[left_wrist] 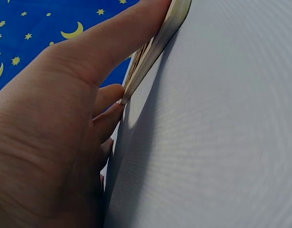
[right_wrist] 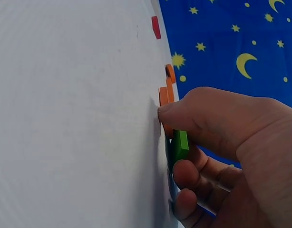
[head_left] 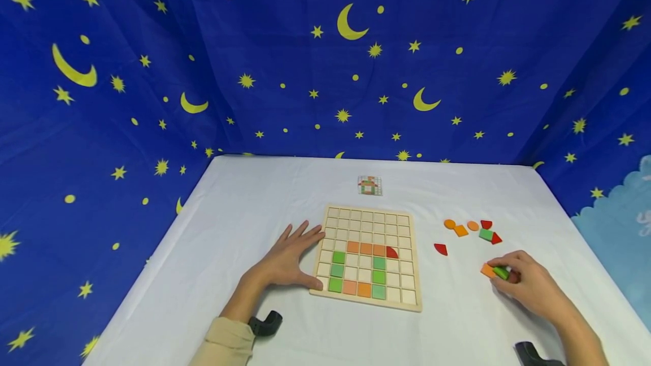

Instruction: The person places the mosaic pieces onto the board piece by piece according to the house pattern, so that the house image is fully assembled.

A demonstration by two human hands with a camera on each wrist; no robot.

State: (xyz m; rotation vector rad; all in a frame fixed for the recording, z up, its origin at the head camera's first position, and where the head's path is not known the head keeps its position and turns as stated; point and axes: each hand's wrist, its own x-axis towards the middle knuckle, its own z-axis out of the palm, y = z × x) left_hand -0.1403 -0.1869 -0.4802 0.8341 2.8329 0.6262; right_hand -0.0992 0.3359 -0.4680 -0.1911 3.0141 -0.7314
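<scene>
A wooden grid board [head_left: 366,299] lies on the table with orange and green square tiles and one red quarter-circle tile [head_left: 391,252] set in its cells. My left hand [head_left: 285,258] rests spread at the board's left side, its thumb at the near left corner and fingertips along the edge. To the right, my right hand [head_left: 531,284] grips a green tile [head_left: 501,273] in its curled fingers. An orange tile [head_left: 487,270] sits right beside it at the fingertips. In the right wrist view the thumb presses by the orange tile [right_wrist: 163,96], with the green tile [right_wrist: 181,145] below.
Beyond the right hand lie loose pieces: orange round tiles [head_left: 450,223], an orange square [head_left: 460,231], a green tile [head_left: 486,234] and several red ones. A red quarter-circle [head_left: 441,249] lies nearer the board. Behind the board is a small pattern card [head_left: 369,186]. Blue star-print cloth surrounds the white table.
</scene>
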